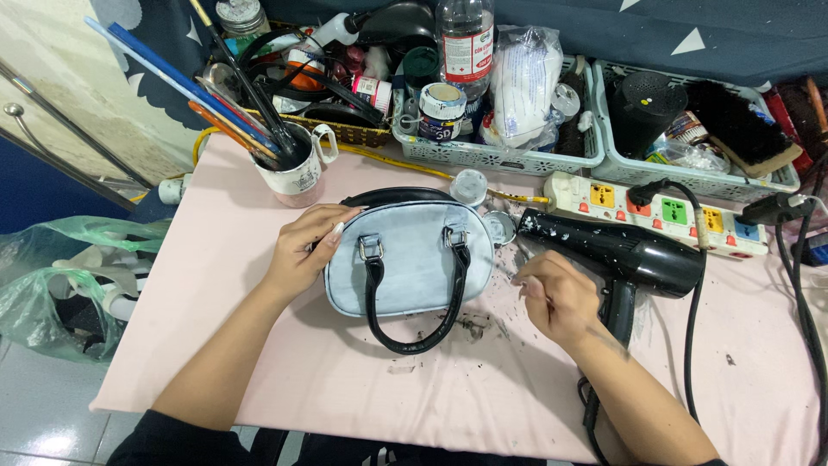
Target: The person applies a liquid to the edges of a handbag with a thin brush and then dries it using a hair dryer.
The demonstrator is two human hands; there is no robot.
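A small pale blue handbag [405, 267] with black handles and trim lies flat on the pink table cover [345, 380]. My left hand [304, 250] rests on the bag's left edge, fingers spread against it. To the right of the bag my right hand [555, 298] is loosely curled over the cover, and I cannot tell whether it pinches anything. A black hair dryer [621, 250] lies just behind my right hand, nozzle pointing toward the bag. Dark flakes are scattered on the cover between the bag and my right hand.
A white mug [297, 173] full of brushes stands at the back left. Plastic baskets [492, 155] with bottles, jars and brushes line the back. A white power strip [664, 211] lies at back right with black cords trailing down. A green plastic bag [52, 285] sits on the floor left.
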